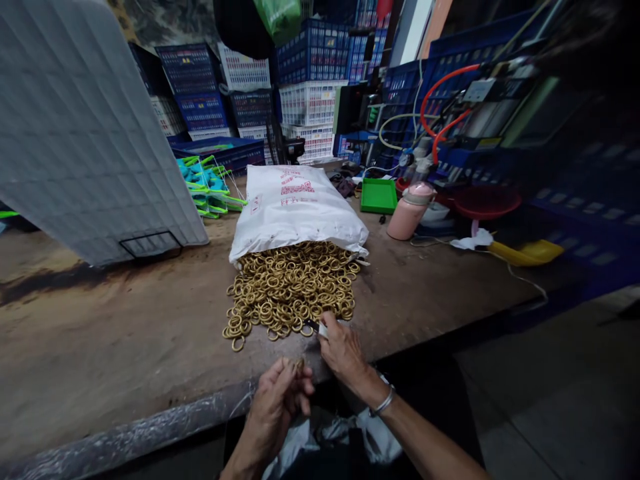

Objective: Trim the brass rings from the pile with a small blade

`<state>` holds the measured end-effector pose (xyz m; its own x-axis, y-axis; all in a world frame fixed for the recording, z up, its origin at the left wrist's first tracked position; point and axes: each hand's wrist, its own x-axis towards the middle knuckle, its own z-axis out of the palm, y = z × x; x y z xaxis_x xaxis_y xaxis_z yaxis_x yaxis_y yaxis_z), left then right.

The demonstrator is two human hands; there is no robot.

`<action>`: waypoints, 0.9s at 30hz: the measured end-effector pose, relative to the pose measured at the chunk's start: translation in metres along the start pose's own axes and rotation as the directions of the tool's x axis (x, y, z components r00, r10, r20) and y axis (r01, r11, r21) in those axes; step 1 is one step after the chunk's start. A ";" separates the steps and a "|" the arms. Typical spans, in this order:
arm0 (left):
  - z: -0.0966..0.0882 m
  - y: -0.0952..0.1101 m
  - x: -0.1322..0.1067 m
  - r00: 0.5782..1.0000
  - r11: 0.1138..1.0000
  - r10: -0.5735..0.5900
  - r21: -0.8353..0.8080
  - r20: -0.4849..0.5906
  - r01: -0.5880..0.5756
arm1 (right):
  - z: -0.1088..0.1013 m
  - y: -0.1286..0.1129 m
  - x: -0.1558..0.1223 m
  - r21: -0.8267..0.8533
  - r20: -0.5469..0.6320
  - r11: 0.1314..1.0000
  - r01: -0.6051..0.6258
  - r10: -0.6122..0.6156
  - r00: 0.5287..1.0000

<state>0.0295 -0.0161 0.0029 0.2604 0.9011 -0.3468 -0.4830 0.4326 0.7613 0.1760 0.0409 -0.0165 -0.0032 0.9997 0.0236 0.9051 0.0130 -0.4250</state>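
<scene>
A pile of brass-coloured rings [295, 287] spills from the mouth of a white printed sack [300, 213] lying on the table. My left hand [280, 393] is at the table's front edge, with thumb and fingers pinched on a ring [299, 366] that is mostly hidden. To its upper right, my right hand [345, 350] grips a small tool with a white handle and a dark, narrow tip [314, 325]. That tip points left, over the near edge of the pile. Whether it touches a ring there, I cannot tell.
A white ribbed panel [100, 133] stands at left, near green and turquoise frames [210, 187]. A pink bottle [411, 210], a green tray [379, 195] and a yellow scoop [527, 253] are at right. Stacked crates [313, 57] fill the back.
</scene>
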 end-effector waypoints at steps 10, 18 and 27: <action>-0.006 0.010 0.009 0.992 0.950 -0.129 -0.286 0.004 0.125 | 0.006 -0.003 0.006 -0.147 0.016 0.989 -0.013 0.016 1.000; 0.000 0.005 0.016 0.993 0.992 -0.040 -0.122 -0.115 0.025 | 0.000 -0.001 -0.001 0.392 -0.062 0.916 0.090 -0.071 0.996; 0.003 0.000 0.021 0.991 0.967 0.114 0.237 -0.064 -0.096 | -0.005 -0.018 -0.020 0.803 0.171 0.590 -0.085 -0.091 0.981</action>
<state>0.0375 0.0025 -0.0028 0.1495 0.9447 -0.2920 -0.2939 0.3244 0.8991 0.1616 0.0208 -0.0049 -0.1578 0.9831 -0.0929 0.1932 -0.0615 -0.9792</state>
